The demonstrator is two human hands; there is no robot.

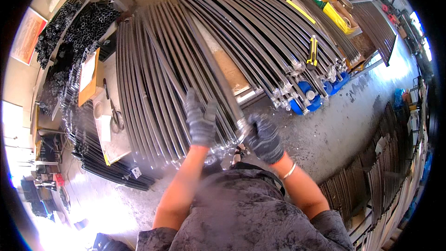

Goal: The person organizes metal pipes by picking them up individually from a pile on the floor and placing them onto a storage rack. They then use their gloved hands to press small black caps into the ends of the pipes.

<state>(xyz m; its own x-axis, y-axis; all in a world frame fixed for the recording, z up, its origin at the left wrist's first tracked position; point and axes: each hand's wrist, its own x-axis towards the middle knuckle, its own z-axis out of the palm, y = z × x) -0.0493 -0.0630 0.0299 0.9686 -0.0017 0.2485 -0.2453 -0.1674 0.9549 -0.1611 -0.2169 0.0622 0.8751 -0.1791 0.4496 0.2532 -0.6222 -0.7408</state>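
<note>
Long dark metal tubes (153, 88) lie side by side across the table in front of me, many with clear plastic at their near ends. My left hand (201, 120), in a grey striped glove, rests on these tubes with its fingers stretched out and thumb apart. One tube (214, 67) lies on top at the right edge of this group, blurred by motion. At its plastic-wrapped near end, my gloved right hand (265, 138) has its fingers curled round it, partly hidden from view.
A second group of tubes (260, 32) lies to the right, with a yellow utility knife (313, 52) on it. Blue containers (310, 102) sit below their ends. Scissors (116, 117) and a clipboard (89, 76) lie left. Racks of tubes (95, 18) stand far left; more stock (357, 181) stands at right.
</note>
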